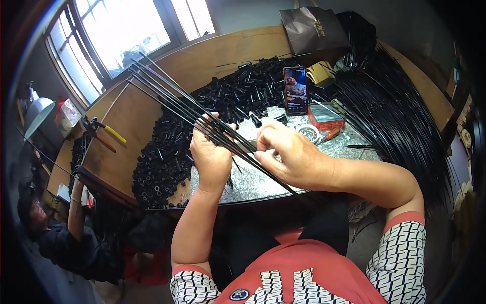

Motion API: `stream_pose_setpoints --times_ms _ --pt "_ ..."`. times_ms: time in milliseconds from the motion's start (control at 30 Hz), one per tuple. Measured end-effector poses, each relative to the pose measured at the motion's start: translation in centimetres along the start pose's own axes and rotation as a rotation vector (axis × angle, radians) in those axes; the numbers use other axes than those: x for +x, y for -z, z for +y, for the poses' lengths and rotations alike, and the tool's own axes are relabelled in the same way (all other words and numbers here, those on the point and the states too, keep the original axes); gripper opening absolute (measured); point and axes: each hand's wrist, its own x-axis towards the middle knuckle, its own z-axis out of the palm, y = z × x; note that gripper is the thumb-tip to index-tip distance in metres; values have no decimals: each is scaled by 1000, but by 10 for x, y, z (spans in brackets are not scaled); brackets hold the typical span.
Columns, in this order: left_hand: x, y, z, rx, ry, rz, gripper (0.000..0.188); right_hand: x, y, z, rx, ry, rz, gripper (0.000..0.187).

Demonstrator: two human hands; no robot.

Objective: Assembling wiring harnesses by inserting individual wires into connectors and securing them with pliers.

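A: What's in the grip?

B: The left hand [211, 157] is closed around a loose bundle of thin black rods [239, 146], its thumb side facing the other hand. The right hand [286, 154] has its fingers curled narrow beside the rods; I can't tell whether it pinches one or only touches.

A: Where does the bundle lie?

B: Slantwise above the mottled grey work surface [248, 185], upper ends fanned toward the window [121, 35], lower ends reaching the near edge.

A: Anything in the way?

B: Hands and rods cover much of that surface. Just past the right hand sit a round white-rimmed container [308, 133], a red box [325, 119] and an orange-handled tool [332, 133]. A lit smartphone [295, 91] stands upright behind them.

A: And farther out?

B: A heap of small black parts [238, 88] curves around the back and left. On the right, a thick spread of long black rods [400, 106] fills the table. A brown bag [315, 30] stands at the back; yellow-handled pliers [115, 134] hang over the wooden side wall [104, 159]. Lower left, a co-worker [61, 238] sits near a lamp [41, 111].
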Motion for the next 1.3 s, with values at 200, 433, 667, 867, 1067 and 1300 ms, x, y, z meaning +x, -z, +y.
stream_pose_setpoints --times_ms 200,433,667,867,1067,1300 --pt "6 3 -8 38 7 -4 31 24 25 -21 28 86 162 9" --pt "19 10 -30 154 20 7 32 42 75 -31 576 -194 249 16" --pt "34 32 -60 64 60 50 15 34 102 -10 508 -294 331 13" --pt "19 18 1 -103 96 -156 18 5 41 27 115 -159 108 12" --pt "13 5 27 -298 154 -239 27 -14 8 8 186 -113 -17 13" --pt "24 12 25 -254 299 -227 17 -39 16 -11 996 -739 -545 33"
